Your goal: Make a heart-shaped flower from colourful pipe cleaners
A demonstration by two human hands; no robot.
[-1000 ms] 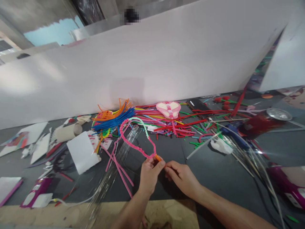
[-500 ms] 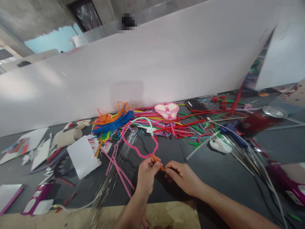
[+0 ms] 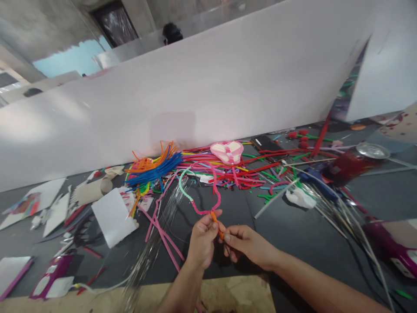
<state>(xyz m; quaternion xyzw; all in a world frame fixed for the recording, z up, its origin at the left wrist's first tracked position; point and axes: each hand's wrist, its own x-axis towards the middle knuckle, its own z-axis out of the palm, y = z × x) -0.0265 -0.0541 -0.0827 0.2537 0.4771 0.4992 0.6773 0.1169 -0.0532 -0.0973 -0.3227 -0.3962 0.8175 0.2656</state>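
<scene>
My left hand (image 3: 202,241) is closed in a pinch on an orange pipe cleaner (image 3: 214,216), just below a loop. That pipe cleaner loop (image 3: 217,198) is mostly pink, with a mint-green stretch at its left, and stands up from the orange part over the dark table. Fingers of my right hand (image 3: 247,243) pinch the lower end of the orange piece, close beside the left fingertips. A thin dark strand seems to hang under the right fingers. Beyond the loop, a pink and cream heart-shaped piece (image 3: 227,152) on a pink stem rests on piled pipe cleaners.
Blue pipe cleaners (image 3: 156,170) lie bundled beside orange ones (image 3: 143,163). Thin wires (image 3: 146,256) spread left of my hands, near white card (image 3: 113,216). A drink can (image 3: 358,163) and a purple glue gun (image 3: 389,243) stand right. A white partition (image 3: 228,87) closes the back.
The loop has turned about its orange stem: its mint-green stretch has gone from the upper right to the left. Both hands keep their pinch in nearly the same place.
</scene>
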